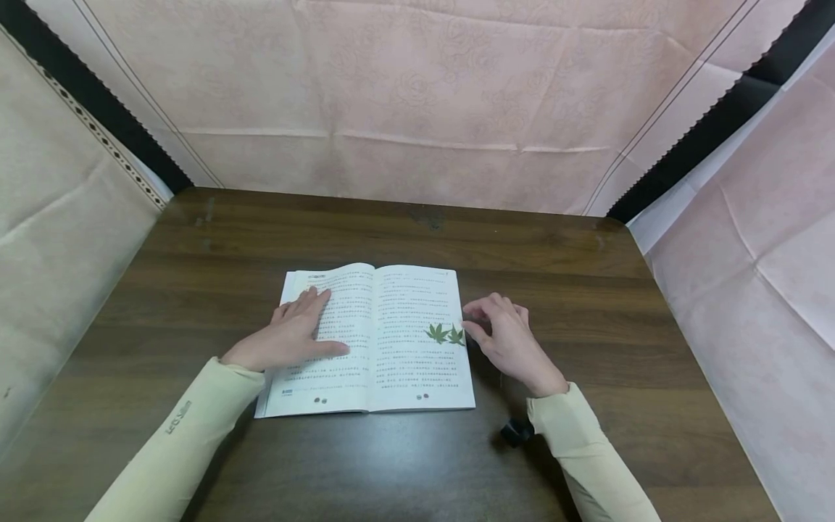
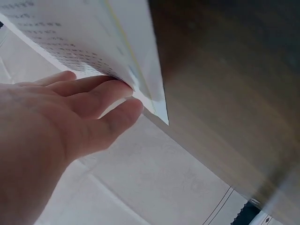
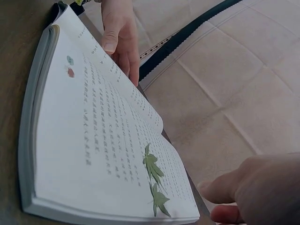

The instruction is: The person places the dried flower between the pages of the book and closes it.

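Observation:
An open book (image 1: 417,370) with printed text lies flat on the dark wooden table. My left hand (image 1: 287,341) rests on the left page, fingers spread and thumb pointing toward the fold. In the left wrist view, the fingertips (image 2: 124,89) lie against the page near its outer edge. Beside the book's right edge is my right hand (image 1: 512,341), its fingers loosely bent and nothing visible between them. Green leaves (image 3: 152,164) show on the right page close to that hand; whether they are printed or real I cannot tell.
The wooden table (image 1: 313,225) extends around the book. Pale patterned cloth (image 1: 417,94) hangs behind it and at both sides, with dark strips (image 1: 711,134) at the corners. A small black object (image 1: 517,433) sits by the right sleeve.

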